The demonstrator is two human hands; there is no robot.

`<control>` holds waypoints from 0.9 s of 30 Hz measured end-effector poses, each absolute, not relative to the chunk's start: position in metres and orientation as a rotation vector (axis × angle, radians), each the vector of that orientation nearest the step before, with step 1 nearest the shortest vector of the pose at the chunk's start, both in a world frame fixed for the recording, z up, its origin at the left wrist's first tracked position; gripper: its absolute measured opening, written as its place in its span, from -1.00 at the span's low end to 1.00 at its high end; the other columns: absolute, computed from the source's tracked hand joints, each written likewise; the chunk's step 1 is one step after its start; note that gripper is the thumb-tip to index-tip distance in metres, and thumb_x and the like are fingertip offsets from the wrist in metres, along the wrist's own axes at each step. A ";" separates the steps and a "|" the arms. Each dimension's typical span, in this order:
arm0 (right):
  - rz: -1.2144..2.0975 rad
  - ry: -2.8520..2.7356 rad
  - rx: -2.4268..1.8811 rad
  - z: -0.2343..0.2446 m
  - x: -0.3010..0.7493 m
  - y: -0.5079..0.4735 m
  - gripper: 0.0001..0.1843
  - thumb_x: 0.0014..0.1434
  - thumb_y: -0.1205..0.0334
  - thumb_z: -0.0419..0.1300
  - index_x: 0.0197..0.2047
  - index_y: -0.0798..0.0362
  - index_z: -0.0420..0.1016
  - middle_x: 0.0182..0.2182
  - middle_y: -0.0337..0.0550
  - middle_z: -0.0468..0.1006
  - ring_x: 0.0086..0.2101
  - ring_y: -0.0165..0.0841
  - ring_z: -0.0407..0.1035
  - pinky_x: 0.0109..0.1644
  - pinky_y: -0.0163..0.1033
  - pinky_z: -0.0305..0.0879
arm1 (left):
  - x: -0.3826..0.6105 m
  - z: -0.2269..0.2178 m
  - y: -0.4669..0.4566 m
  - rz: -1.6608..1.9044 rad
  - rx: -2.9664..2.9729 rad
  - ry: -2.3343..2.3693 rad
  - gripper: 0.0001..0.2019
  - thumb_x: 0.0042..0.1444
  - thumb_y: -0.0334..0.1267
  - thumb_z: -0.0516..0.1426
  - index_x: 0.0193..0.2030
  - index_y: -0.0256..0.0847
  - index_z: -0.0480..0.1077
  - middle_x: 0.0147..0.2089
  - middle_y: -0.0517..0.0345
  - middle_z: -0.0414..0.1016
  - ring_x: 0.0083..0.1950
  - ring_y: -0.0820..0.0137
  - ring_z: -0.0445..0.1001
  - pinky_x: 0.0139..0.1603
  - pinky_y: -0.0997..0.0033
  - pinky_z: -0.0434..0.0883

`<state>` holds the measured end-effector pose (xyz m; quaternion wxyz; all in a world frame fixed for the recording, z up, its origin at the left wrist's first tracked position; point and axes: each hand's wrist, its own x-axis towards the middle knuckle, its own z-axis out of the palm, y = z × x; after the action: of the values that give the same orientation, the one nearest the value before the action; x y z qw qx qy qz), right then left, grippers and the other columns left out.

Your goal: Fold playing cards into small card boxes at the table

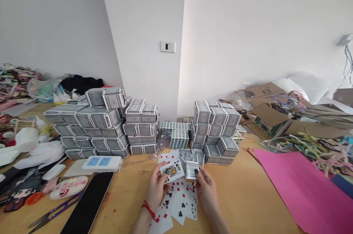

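Observation:
My left hand (157, 186), with a red cord bracelet at its wrist, pinches a playing card (172, 171) that shows a king of clubs. Between the thumb and fingers of my right hand (206, 189) is a grey-backed playing card (191, 169); whether more cards lie under it I cannot tell. Beneath both hands, face-up cards (180, 204) with clubs and diamonds overlap on the table. Just beyond, several grey-backed cards (202, 157) and a face-up heart card (165, 157) lie loose.
Stacked grey card packs stand behind at left (96, 120) and right (217, 127), with green-patterned packs (179, 139) between. Left are a black phone (88, 202), scissors (55, 210) and a white box (102, 163). Pink paper (300, 186) and a cardboard box (303, 129) lie right.

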<state>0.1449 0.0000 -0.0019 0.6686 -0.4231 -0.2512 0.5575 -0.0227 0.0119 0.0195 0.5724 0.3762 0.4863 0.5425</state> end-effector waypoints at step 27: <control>1.262 -0.752 -1.023 0.012 0.136 0.002 -0.62 -0.14 -0.05 0.26 -0.41 0.10 0.36 -0.73 -0.37 0.33 -0.75 -0.54 0.16 -0.69 -0.43 0.06 | -0.016 0.024 0.005 1.331 1.106 1.051 -0.77 -0.17 -0.35 0.12 -0.30 -0.22 0.48 -0.06 0.00 0.44 0.01 0.17 0.35 -0.08 0.33 0.34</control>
<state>0.1363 0.0017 0.0118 0.6255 -0.4459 -0.3278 0.5499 -0.0160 0.0050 0.0244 0.5301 0.4632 0.4402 0.5574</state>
